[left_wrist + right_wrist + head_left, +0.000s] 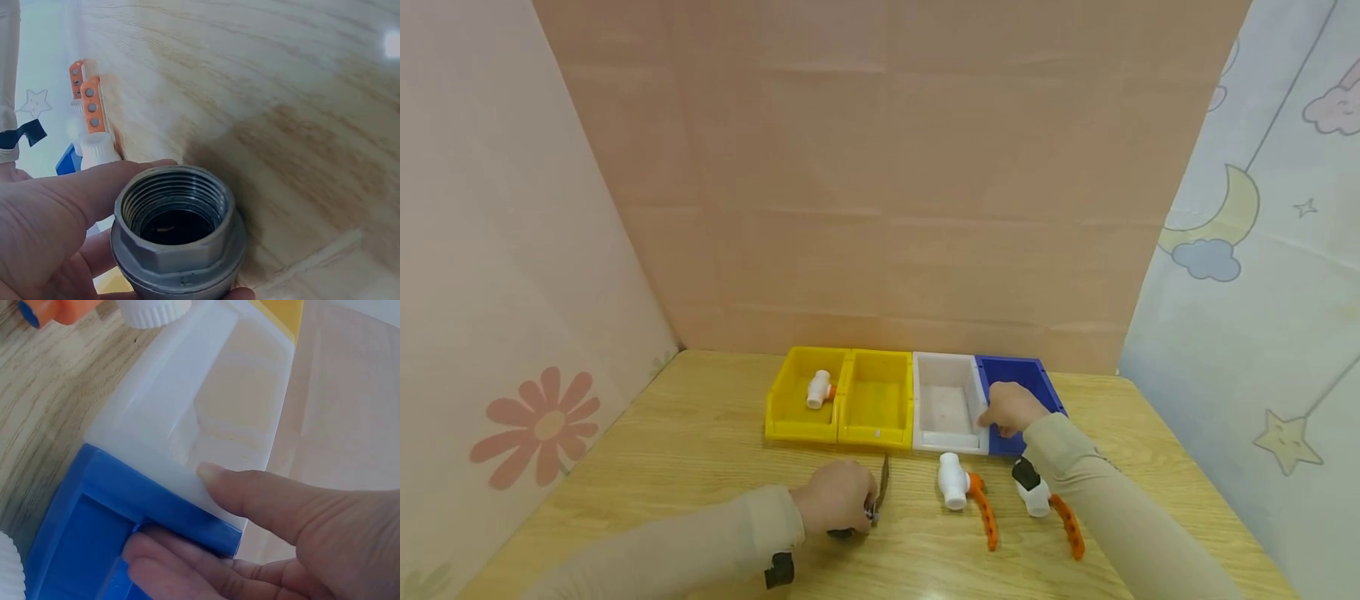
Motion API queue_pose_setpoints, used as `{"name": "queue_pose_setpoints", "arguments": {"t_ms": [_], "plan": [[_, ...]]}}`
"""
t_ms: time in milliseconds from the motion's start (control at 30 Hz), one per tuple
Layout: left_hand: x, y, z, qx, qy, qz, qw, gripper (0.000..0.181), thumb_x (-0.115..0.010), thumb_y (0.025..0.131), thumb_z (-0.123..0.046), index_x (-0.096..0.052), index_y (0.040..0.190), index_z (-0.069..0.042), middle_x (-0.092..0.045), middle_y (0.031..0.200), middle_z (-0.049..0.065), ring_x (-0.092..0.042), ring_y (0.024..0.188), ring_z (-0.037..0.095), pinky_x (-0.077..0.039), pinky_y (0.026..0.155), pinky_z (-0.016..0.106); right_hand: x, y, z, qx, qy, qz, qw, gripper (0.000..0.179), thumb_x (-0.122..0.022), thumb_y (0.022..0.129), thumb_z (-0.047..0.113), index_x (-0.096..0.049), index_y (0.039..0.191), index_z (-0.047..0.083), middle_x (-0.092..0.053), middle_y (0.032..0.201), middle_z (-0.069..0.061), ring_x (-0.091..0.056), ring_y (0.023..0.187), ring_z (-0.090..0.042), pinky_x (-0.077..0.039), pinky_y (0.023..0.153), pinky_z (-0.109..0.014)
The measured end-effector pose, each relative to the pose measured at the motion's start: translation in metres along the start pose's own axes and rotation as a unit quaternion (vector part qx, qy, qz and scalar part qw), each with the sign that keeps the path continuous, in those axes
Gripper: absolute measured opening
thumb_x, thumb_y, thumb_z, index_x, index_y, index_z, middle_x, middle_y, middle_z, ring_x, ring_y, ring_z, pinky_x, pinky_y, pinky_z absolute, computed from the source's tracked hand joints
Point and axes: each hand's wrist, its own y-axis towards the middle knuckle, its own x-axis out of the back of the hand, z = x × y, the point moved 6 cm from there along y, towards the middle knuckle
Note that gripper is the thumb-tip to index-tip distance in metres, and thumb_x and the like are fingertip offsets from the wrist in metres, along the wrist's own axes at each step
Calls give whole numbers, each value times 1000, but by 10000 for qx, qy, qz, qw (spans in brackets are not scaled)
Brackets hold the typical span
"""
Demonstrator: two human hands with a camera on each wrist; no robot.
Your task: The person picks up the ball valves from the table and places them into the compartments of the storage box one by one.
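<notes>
**Left hand gripping a metal fitting, right hand pinching the bin walls**

The left hand (835,498) is resting on the near middle of the light wooden tabletop (700,450), its fingers (75,194) curling round a grey threaded metal pipe fitting (178,231); the wrist view is looking straight into the fitting's open threaded mouth. A thin dark piece is sticking up from this hand in the head view, and what it is cannot be told.

The right hand (1011,408) is reaching to the far right, where four open plastic bins are standing in a row, touching side by side. Its thumb (250,494) is lying on the rim of the translucent white plastic bin (187,394), while the other fingers (181,562) are curling under the wall of the blue plastic bin (81,519) just beside it, pinching the two adjoining walls together.

Left of these are standing two yellow plastic bins; the far-left yellow bin (790,417) is holding a small white plastic valve (818,389). On the tabletop just near the white and blue bins, two white plastic ball valves with orange lever handles are lying, the left one (958,485) beside the right one (1045,500).
</notes>
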Motion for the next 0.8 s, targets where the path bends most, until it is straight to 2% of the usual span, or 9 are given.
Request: {"name": "queue_pose_setpoints", "arguments": {"t_ms": [167, 267, 367, 533, 733, 800], "plan": [[5, -2, -1, 66, -417, 362, 9985, 28, -84, 70, -17, -59, 59, -18, -48, 54, -11, -40, 50, 3, -35, 46, 19, 0, 0, 0, -14, 10, 14, 10000, 21, -74, 84, 14, -59, 87, -1, -63, 73, -11, -65, 62, -21, -57, 60, -30], [18, -4, -3, 30, -655, 569, 9962, 27, -84, 70, -14, -60, 59, -18, -50, 54, -11, -40, 49, 3, -36, 46, 18, 0, 0, 0, 26, 8, 13, 10000, 21, -74, 84, 14, -59, 86, -1, -63, 72, -11, -65, 61, -21, -57, 60, -31], [37, -5, -7, 21, -584, 662, 9961, 26, -83, 70, -13, -60, 59, -17, -51, 55, -10, -41, 48, 4, -38, 45, 18, 1, 1, 0, 50, -21, 7, 10000, 21, -74, 83, 14, -60, 85, -1, -64, 71, -11, -65, 61, -21, -57, 59, -31], [70, -3, -9, 268, -470, 760, 9956, 24, -82, 72, -13, -61, 61, -17, -55, 59, -8, -47, 51, 6, -41, 46, 20, 0, 2, -1, 59, -44, 5, 10000, 21, -75, 83, 14, -60, 84, -1, -64, 71, -11, -65, 60, -20, -57, 59, -30], [109, 9, -5, 515, -245, 822, 9950, 20, -83, 73, -16, -66, 63, -17, -61, 63, -5, -53, 53, 9, -44, 48, 22, 0, 4, -1, 45, -10, 35, 10000, 20, -75, 83, 14, -60, 83, 0, -64, 71, -11, -65, 59, -20, -57, 57, -30], [121, 14, -2, 676, -416, 925, 9925, 19, -82, 74, -15, -66, 65, -16, -61, 65, -3, -54, 53, 10, -45, 48, 22, 0, 4, -1, 53, 1, 45, 10000, 20, -75, 83, 13, -60, 83, 0, -64, 70, -11, -65, 59, -20, -57, 57, -30]]}}
